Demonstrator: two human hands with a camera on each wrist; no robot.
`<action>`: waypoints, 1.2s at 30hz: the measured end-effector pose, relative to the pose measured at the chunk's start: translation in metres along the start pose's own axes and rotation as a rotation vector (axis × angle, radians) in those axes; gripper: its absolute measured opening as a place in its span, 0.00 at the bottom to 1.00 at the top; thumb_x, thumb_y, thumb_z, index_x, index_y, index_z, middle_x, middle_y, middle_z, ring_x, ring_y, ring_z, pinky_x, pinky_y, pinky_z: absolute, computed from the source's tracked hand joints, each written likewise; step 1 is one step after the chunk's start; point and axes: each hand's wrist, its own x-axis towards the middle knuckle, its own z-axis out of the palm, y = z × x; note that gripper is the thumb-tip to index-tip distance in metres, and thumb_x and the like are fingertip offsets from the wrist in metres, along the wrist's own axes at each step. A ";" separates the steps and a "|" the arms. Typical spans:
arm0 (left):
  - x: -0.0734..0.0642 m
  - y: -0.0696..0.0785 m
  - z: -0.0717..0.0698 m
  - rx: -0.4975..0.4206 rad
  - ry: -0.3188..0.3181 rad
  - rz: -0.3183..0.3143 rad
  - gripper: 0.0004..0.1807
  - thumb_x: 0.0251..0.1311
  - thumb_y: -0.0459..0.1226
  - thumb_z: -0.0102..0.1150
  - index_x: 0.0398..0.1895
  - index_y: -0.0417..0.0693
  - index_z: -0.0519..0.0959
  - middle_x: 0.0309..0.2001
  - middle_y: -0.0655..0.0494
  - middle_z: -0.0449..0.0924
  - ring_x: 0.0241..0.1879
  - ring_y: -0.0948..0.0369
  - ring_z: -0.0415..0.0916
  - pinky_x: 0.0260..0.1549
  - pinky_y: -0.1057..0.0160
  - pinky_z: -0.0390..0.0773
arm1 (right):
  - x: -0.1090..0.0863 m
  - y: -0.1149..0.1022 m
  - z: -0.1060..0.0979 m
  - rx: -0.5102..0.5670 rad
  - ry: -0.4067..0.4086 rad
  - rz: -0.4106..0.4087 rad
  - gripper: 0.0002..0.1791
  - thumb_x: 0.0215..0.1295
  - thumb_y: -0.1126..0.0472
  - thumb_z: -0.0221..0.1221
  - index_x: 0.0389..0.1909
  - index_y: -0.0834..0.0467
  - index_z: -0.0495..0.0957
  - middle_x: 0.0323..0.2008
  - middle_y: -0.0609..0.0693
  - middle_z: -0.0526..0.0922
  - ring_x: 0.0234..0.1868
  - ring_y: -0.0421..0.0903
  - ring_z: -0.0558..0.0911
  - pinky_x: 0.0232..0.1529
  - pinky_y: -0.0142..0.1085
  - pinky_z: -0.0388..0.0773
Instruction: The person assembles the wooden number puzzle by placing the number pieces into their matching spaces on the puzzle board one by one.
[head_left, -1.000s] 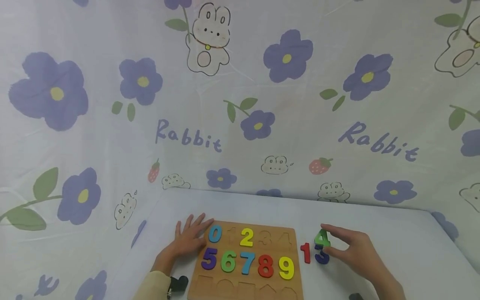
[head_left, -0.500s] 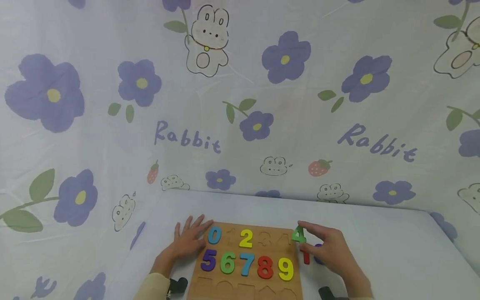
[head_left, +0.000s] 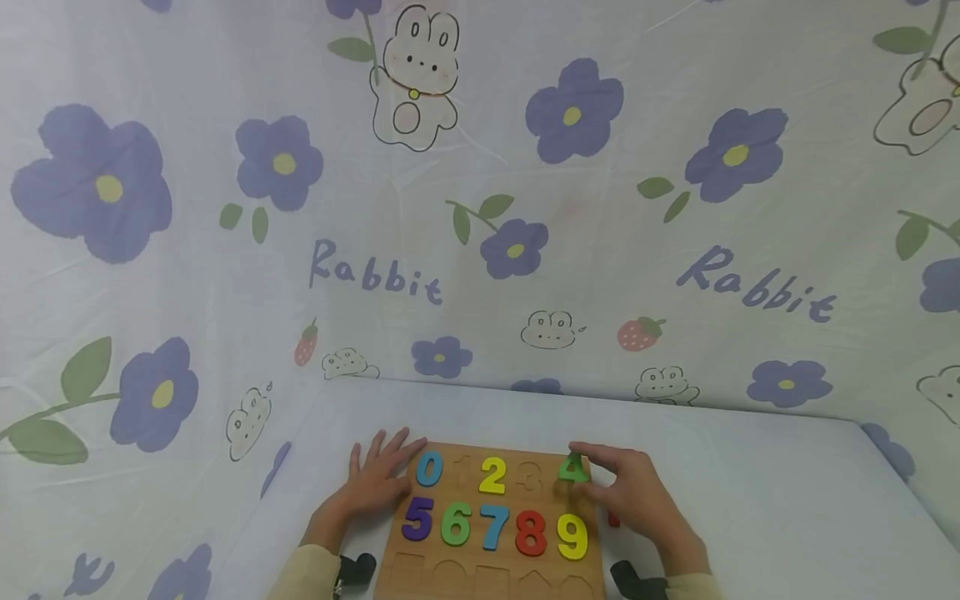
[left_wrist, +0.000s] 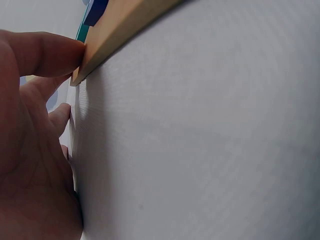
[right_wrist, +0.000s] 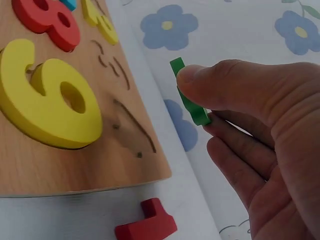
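Observation:
My right hand pinches a green number 4 between thumb and fingers. In the head view the 4 overlaps its outlined slot at the top right of a wooden number puzzle board; the right wrist view shows it raised over that corner. My left hand lies with spread fingers at the board's upper left edge, thumb touching its side. The blue 0 and yellow 2 sit in the top row. Beneath them are the purple 5, green 6, blue 7, red 8 and yellow 9.
A red number 1 lies on the white table just right of the board, mostly behind my right hand in the head view. Shape recesses run along the board's near side. A curtain with flowers and rabbits hangs behind the table.
My right hand has carried the green 4 leftward from beside the board to above its top right corner. It now hides the dark blue 3 and most of the red 1. My left hand stays put.

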 end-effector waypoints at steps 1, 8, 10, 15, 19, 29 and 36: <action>-0.001 0.001 -0.001 -0.009 0.001 0.007 0.42 0.60 0.38 0.57 0.83 0.58 0.71 0.88 0.38 0.54 0.87 0.29 0.32 0.77 0.21 0.18 | 0.001 0.000 0.002 0.010 -0.011 0.021 0.30 0.64 0.62 0.77 0.68 0.50 0.85 0.66 0.49 0.89 0.71 0.58 0.84 0.66 0.60 0.84; -0.002 0.008 -0.005 -0.005 -0.024 -0.015 0.41 0.62 0.37 0.57 0.83 0.56 0.70 0.88 0.40 0.53 0.88 0.30 0.31 0.77 0.22 0.18 | 0.003 0.005 0.012 0.018 -0.055 0.091 0.31 0.63 0.61 0.78 0.68 0.47 0.86 0.67 0.50 0.88 0.71 0.59 0.83 0.62 0.58 0.87; -0.003 0.009 -0.006 -0.002 -0.025 -0.023 0.41 0.61 0.36 0.58 0.83 0.55 0.71 0.88 0.39 0.54 0.88 0.30 0.32 0.78 0.22 0.19 | 0.004 0.008 0.015 0.006 -0.059 0.075 0.31 0.63 0.61 0.78 0.68 0.48 0.86 0.66 0.49 0.88 0.73 0.59 0.82 0.72 0.60 0.79; -0.001 0.001 0.001 0.012 0.005 -0.001 0.42 0.60 0.38 0.57 0.83 0.57 0.71 0.88 0.38 0.54 0.87 0.29 0.33 0.76 0.20 0.20 | 0.005 0.015 0.021 0.024 -0.072 0.096 0.30 0.61 0.60 0.79 0.66 0.48 0.87 0.64 0.49 0.89 0.72 0.59 0.83 0.72 0.61 0.79; 0.000 -0.002 0.002 -0.007 0.005 0.003 0.42 0.61 0.37 0.56 0.83 0.58 0.71 0.88 0.40 0.54 0.87 0.30 0.32 0.77 0.21 0.18 | 0.004 0.019 0.026 0.004 -0.069 0.100 0.30 0.61 0.60 0.79 0.66 0.48 0.87 0.64 0.49 0.89 0.71 0.58 0.83 0.71 0.60 0.80; 0.002 -0.007 0.005 0.013 0.007 -0.004 0.42 0.61 0.38 0.57 0.84 0.61 0.70 0.89 0.41 0.53 0.88 0.31 0.32 0.78 0.22 0.20 | 0.001 0.018 0.026 -0.027 -0.066 0.085 0.33 0.61 0.58 0.79 0.69 0.47 0.85 0.67 0.49 0.88 0.71 0.56 0.83 0.70 0.58 0.82; 0.005 -0.010 0.006 0.039 -0.022 -0.041 0.42 0.63 0.39 0.58 0.85 0.62 0.68 0.90 0.49 0.51 0.89 0.36 0.31 0.80 0.26 0.19 | -0.006 0.020 0.012 -0.058 -0.031 0.115 0.34 0.62 0.55 0.79 0.71 0.45 0.84 0.65 0.48 0.88 0.49 0.48 0.88 0.47 0.41 0.90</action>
